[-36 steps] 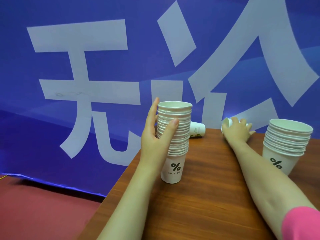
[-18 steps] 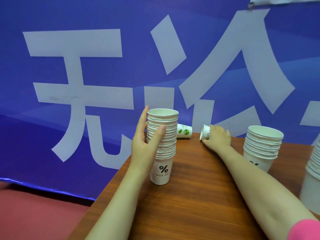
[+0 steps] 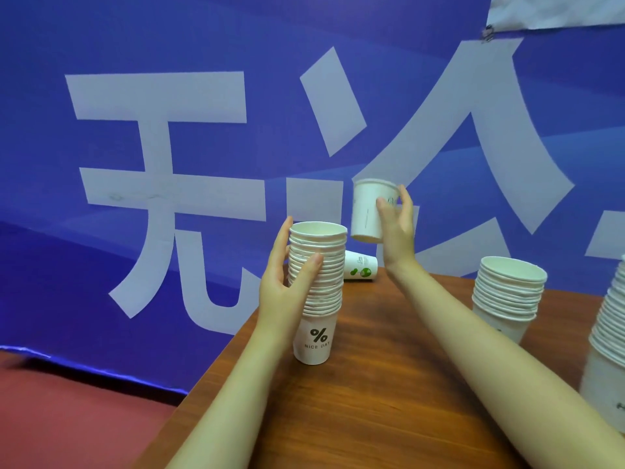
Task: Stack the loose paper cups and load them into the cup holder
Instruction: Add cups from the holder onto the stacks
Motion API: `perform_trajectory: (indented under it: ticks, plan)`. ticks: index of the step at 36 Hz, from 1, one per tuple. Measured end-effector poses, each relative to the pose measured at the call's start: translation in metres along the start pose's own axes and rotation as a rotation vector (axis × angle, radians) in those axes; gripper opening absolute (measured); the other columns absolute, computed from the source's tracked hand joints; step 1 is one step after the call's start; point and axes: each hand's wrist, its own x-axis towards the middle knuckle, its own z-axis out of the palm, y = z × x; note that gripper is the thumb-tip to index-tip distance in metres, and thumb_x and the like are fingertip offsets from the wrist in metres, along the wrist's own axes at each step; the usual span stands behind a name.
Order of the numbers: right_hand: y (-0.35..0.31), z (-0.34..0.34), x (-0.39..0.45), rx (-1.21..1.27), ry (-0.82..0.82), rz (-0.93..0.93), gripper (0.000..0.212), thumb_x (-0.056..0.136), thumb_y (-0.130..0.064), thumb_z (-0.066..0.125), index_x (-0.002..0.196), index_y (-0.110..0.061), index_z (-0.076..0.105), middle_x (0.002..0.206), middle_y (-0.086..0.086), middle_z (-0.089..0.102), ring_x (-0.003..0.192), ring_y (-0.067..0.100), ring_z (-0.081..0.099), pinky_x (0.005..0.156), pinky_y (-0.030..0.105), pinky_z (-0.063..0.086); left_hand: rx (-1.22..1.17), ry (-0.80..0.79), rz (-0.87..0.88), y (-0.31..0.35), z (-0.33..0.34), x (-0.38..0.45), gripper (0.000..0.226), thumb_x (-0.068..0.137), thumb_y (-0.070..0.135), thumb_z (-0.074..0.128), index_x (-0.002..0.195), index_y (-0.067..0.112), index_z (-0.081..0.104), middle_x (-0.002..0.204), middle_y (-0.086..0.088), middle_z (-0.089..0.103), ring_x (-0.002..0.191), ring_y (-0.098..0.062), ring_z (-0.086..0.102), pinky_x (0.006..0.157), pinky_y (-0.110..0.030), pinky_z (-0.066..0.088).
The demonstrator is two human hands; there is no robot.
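Paper cups are seen in several groups on a brown wooden desk [image 3: 389, 401] set against a blue banner [image 3: 169, 45] printed with large white characters. A tall stack of nested cups [image 3: 317, 292] stands upright near the desk's left edge; its bottom cup is marked with a black percent sign and the words "NICE DAY". The stack is gripped at mid-height by the left hand [image 3: 287, 282], thumb at the front, fingers curled round the far side. A single white cup [image 3: 370, 211] is held in the air by the right hand [image 3: 395, 228], thumb on the near wall and fingers wrapped behind it; this cup is roughly upright, mouth up, slightly tilted, and hangs above and just to the right of the stack's open rim, apart from it. Another loose cup [image 3: 360, 270], printed with green shapes, is seen lying on its side on the desk just behind the stack, near the banner. A second, shorter stack [image 3: 507, 296] stands upright well to the right, and a third stack [image 3: 608, 350] is cut off by the right frame edge. Red floor [image 3: 67, 418] is seen below the banner at lower left.
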Motion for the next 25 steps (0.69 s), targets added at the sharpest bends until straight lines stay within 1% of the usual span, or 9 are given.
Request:
perform_trajectory:
  ticks: [2,6,8,11,13,15,19,23,25]
  plan:
    - [-0.024,0.016,-0.01,0.094,-0.098,-0.078,0.064,0.085,-0.043,0.057,0.143,-0.025,0.038,0.121,-0.002,0.055,0.1,0.007,0.06,0.071,0.019,0.053,-0.004,-0.005,-0.008,0.0,0.0,0.0,0.064,0.079,0.041,0.061,0.136,0.05,0.033,0.125,0.024,0.054,0.105,0.015,0.057,0.074,-0.011,0.051]
    - [-0.054,0.031,-0.023,0.061,-0.206,-0.175,0.056,0.072,-0.056,0.061,0.123,-0.038,0.048,0.12,0.006,0.056,0.112,0.021,0.058,0.076,0.028,0.056,-0.008,-0.016,-0.023,0.0,-0.001,0.0,0.065,0.079,0.042,0.061,0.137,0.051,0.033,0.132,0.016,0.054,0.112,0.004,0.058,0.079,-0.014,0.053]
    - [-0.062,0.032,-0.027,0.036,-0.234,-0.211,0.056,0.074,-0.052,0.064,0.123,-0.033,0.046,0.119,0.007,0.056,0.105,0.011,0.062,0.073,0.025,0.055,0.001,-0.026,-0.022,0.0,-0.002,0.0,0.066,0.079,0.042,0.061,0.137,0.051,0.032,0.135,0.013,0.054,0.116,-0.002,0.058,0.084,-0.018,0.054]
    - [-0.062,0.032,-0.032,-0.025,-0.365,-0.232,0.052,0.084,-0.029,0.067,0.129,-0.022,0.043,0.115,0.007,0.055,0.087,-0.003,0.064,0.07,0.019,0.053,-0.003,-0.036,-0.015,0.0,-0.001,0.0,0.066,0.08,0.041,0.062,0.139,0.048,0.032,0.137,0.01,0.055,0.116,-0.004,0.059,0.086,-0.02,0.054]
    - [-0.057,0.032,-0.035,-0.141,-0.48,-0.213,0.049,0.086,-0.021,0.07,0.128,-0.026,0.044,0.111,0.003,0.057,0.088,0.0,0.065,0.075,0.022,0.054,-0.007,-0.046,-0.008,0.001,-0.001,0.0,0.067,0.083,0.036,0.061,0.144,0.041,0.034,0.135,0.008,0.057,0.115,-0.005,0.06,0.083,-0.02,0.054]
    - [-0.05,0.028,-0.039,-0.258,-0.536,-0.191,0.047,0.082,-0.031,0.073,0.122,-0.035,0.048,0.107,-0.002,0.062,0.097,0.009,0.066,0.084,0.03,0.055,-0.018,-0.04,0.0,0.0,-0.001,0.0,0.064,0.089,0.028,0.06,0.147,0.033,0.034,0.133,0.006,0.059,0.113,-0.005,0.062,0.079,-0.018,0.054]
    - [-0.033,0.015,-0.05,-0.285,-0.509,-0.17,0.041,0.08,-0.049,0.059,0.117,-0.031,0.059,0.113,-0.008,0.065,0.108,0.009,0.062,0.096,0.034,0.051,-0.038,-0.013,-0.002,0.001,-0.003,0.001,0.061,0.092,0.023,0.059,0.148,0.03,0.035,0.134,0.003,0.058,0.113,-0.008,0.062,0.077,-0.018,0.054]
    - [-0.012,0.001,-0.058,-0.254,-0.487,-0.169,0.037,0.094,-0.034,0.045,0.128,-0.026,0.059,0.127,-0.005,0.061,0.12,0.004,0.055,0.101,0.022,0.045,-0.026,-0.027,-0.012,0.002,-0.003,0.0,0.062,0.091,0.028,0.057,0.146,0.037,0.03,0.138,0.006,0.053,0.112,-0.003,0.06,0.075,-0.015,0.052]
    - [-0.001,-0.003,-0.047,-0.247,-0.387,-0.126,0.043,0.094,-0.034,0.043,0.132,-0.021,0.057,0.129,-0.004,0.059,0.122,0.004,0.053,0.102,0.021,0.043,0.003,-0.042,-0.005,0.002,-0.002,-0.002,0.065,0.085,0.036,0.058,0.143,0.044,0.029,0.139,0.007,0.052,0.114,-0.001,0.058,0.077,-0.014,0.052]
